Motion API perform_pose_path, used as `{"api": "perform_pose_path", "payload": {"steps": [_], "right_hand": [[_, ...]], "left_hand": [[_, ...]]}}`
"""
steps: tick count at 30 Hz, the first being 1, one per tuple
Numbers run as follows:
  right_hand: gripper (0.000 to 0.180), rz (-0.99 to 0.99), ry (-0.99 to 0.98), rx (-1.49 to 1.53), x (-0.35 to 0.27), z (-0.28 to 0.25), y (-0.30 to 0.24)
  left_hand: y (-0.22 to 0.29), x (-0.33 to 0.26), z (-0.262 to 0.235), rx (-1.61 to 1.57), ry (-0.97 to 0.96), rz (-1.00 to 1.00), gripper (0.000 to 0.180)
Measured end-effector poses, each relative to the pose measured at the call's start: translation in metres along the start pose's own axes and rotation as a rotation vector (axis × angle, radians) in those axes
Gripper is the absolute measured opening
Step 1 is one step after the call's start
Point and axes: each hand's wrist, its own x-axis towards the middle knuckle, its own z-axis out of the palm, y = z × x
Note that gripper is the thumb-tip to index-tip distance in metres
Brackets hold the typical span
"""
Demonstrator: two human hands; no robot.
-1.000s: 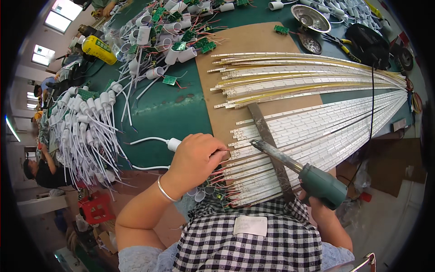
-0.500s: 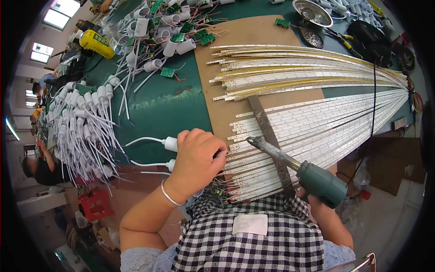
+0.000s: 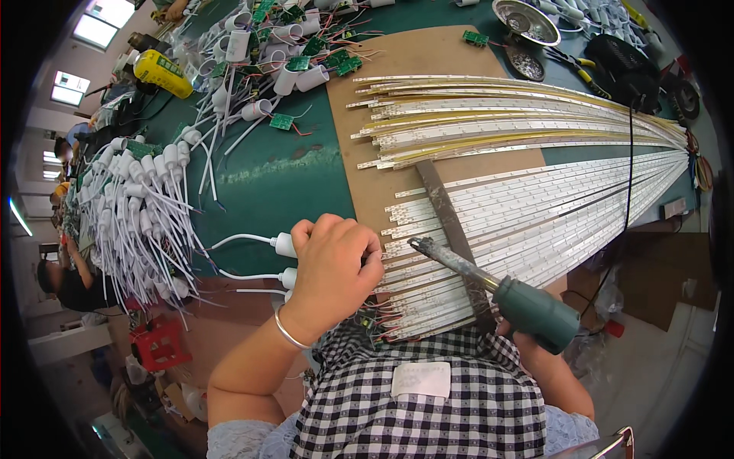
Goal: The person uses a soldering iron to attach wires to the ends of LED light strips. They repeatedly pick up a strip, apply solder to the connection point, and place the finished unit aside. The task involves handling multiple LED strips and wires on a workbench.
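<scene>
My left hand (image 3: pixel 336 260), curled into a pinch, is at the left ends of the white LED strips (image 3: pixel 428 283). What its fingertips hold is hidden beneath it. White plastic end caps with cords (image 3: pixel 284 245) lie against its left side. My right hand (image 3: pixel 527 343) grips a soldering iron (image 3: pixel 535 312) with a dark green handle, partly hiding the hand. The iron's metal tip points left, above the strips and just right of my left hand. A dark flat bar (image 3: pixel 437 191) lies across the strips. Red wires and small boards (image 3: pixel 368 315) hang at the nearest strip ends.
A second bundle of strips (image 3: pixel 459 115) lies farther back on brown cardboard (image 3: pixel 405 53). Corded white caps (image 3: pixel 138 191) pile up at left, with green circuit boards (image 3: pixel 281 122) behind. A metal dish (image 3: pixel 527 21) and pliers (image 3: pixel 581 73) are back right. A black cable (image 3: pixel 631 168) crosses the strips.
The soldering iron has shifted slightly left, its tip coming closer to my left hand. My left hand keeps its pinch and has barely moved.
</scene>
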Motion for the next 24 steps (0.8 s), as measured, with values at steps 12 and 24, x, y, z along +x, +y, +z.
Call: {"api": "perform_pose_path", "payload": {"steps": [12,24], "right_hand": [[0.049,-0.219,-0.082,-0.269,-0.001,0.001,0.004],[0.053,-0.225,-0.04,-0.194,-0.002,0.003,0.008]], "left_hand": [[0.003,-0.003,0.01,0.073,0.096,0.029,0.012],[0.003,-0.005,0.012,0.093,0.147,0.018,0.013]]}}
